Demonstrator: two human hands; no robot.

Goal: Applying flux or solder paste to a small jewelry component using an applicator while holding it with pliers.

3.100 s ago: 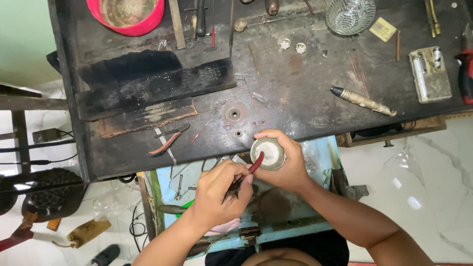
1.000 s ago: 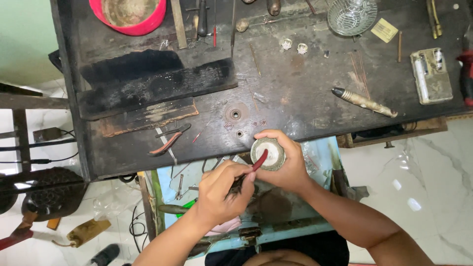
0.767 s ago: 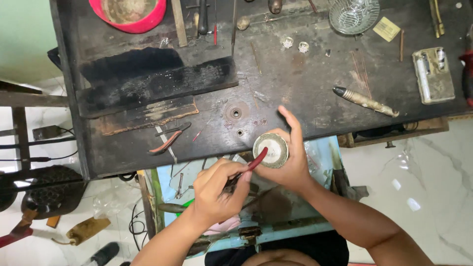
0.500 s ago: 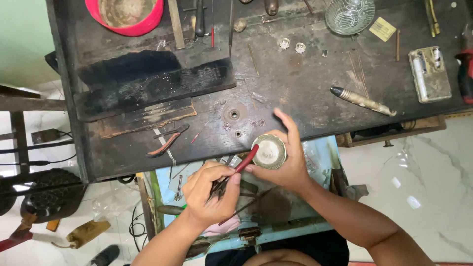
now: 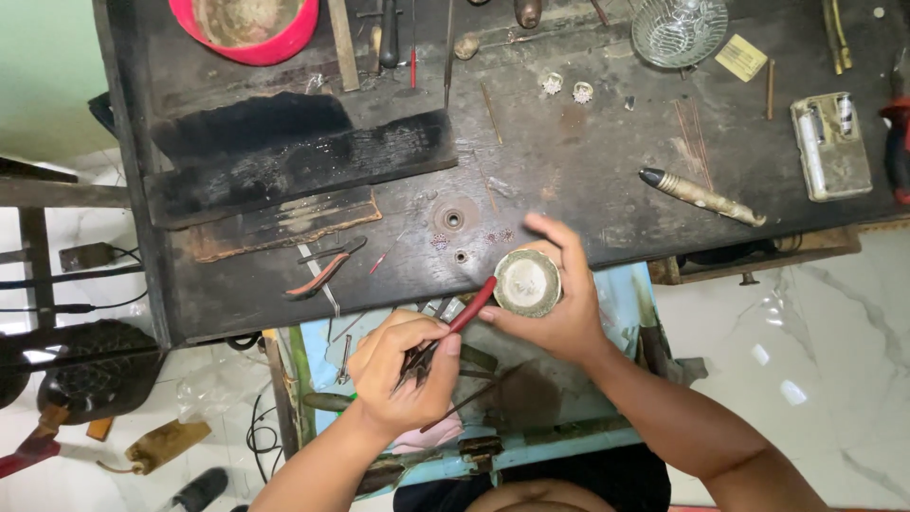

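Gripping the red-handled pliers [image 5: 445, 332] in my left hand [image 5: 403, 374], my right hand [image 5: 559, 303] steadies the round metal dish [image 5: 527, 283] at the worktop's [image 5: 588, 180] near edge; keep it level.

Up top on your dark workbench [image 5: 588, 161] sits a red bowl [image 5: 245, 27]; a glass dish [image 5: 679, 28] shines far right, red-handled pliers [image 5: 322, 273] lie near the front edge, a brass-tipped tool [image 5: 700, 195] beyond.

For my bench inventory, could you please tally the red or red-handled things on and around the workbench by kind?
Red bowl: 1
Red-handled pliers: 2, one lying on the workbench and one held in the left hand with its tip at the round metal piece, which the right hand holds
Total: 3
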